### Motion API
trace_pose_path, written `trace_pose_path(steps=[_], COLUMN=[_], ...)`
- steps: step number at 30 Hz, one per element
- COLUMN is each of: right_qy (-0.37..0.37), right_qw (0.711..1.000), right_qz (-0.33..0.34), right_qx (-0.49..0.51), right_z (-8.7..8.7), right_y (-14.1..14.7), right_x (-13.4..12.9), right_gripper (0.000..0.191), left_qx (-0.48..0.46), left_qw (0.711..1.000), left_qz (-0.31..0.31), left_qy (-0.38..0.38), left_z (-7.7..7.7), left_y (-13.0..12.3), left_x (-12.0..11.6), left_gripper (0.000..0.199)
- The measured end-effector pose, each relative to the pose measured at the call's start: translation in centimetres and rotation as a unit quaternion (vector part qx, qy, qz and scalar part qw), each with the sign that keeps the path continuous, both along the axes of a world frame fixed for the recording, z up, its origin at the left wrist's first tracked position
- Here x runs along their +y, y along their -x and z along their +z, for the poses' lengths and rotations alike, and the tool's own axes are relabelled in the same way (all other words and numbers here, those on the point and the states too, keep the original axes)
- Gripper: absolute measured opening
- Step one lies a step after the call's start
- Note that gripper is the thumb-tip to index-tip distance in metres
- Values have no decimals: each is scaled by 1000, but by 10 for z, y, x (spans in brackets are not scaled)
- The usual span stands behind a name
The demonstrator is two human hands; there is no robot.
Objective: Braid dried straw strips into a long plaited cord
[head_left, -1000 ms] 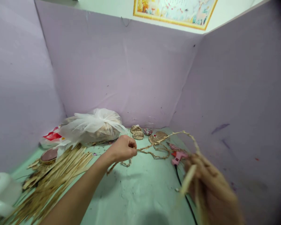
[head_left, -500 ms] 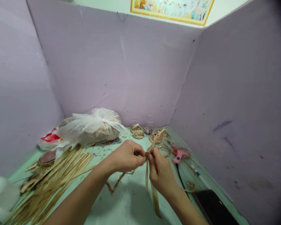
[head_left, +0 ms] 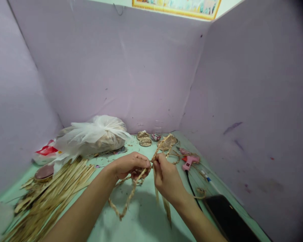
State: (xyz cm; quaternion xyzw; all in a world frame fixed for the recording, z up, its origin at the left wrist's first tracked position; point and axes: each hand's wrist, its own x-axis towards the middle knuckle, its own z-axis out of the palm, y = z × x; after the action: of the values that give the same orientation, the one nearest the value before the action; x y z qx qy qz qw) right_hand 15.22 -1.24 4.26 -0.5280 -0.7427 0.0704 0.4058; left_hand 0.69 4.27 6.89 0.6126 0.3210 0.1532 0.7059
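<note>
Both hands meet above the middle of the green table. My left hand (head_left: 136, 165) is closed on a braided fibre cord (head_left: 128, 201), which hangs in a loop below its fingers. Right beside it, my right hand (head_left: 166, 174) pinches the same braid, with flat loose strip ends (head_left: 167, 211) hanging beneath. Beyond the hands the braid runs up toward a woven fibre piece (head_left: 167, 142) at the back. The fingertips hide the exact spot where the strands meet.
Dried flat strips (head_left: 53, 198) lie at the left, behind them a white plastic bag (head_left: 98, 134). A pink glue gun (head_left: 190, 162) with a black cable and a dark phone (head_left: 229, 218) lie at the right. Small woven pieces (head_left: 144, 141) sit near the back wall.
A longer loop of braid now hangs from my left hand, nearer the front. Both hands remain close together. The whole view has shifted slightly.
</note>
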Motion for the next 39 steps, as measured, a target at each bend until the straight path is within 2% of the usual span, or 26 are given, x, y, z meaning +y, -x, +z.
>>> trace_pose_path(steps=[4, 9, 13, 17, 24, 35, 39], right_qy=[-14, -58, -146, -228, -224, -245, -226], right_qw=[1000, 998, 988, 971, 972, 966, 972], right_qz=[-5, -9, -23, -42, -26, -32, -32], right_qx=[9, 0, -39, -65, -69, -78, -59], right_z=[4, 8, 6, 0, -7, -13, -14], right_y=[-2, -5, -10, -13, -9, -14, -14], right_x=[1, -1, 0, 3, 6, 12, 13], right_gripper=[11, 12, 11, 10, 10, 11, 12], left_qx=[13, 22, -4, -74, -105, -103, -103], left_qw=[1000, 999, 999, 994, 985, 989, 986], left_qz=[9, 21, 34, 74, 131, 91, 105], left_qy=[-11, -37, -25, -24, -34, -55, -81], left_z=[0, -1, 2, 8, 3, 8, 7], left_y=[-1, 2, 5, 6, 1, 3, 3], left_x=[0, 2, 1, 0, 4, -1, -2], left_gripper=[19, 21, 22, 25, 23, 23, 22])
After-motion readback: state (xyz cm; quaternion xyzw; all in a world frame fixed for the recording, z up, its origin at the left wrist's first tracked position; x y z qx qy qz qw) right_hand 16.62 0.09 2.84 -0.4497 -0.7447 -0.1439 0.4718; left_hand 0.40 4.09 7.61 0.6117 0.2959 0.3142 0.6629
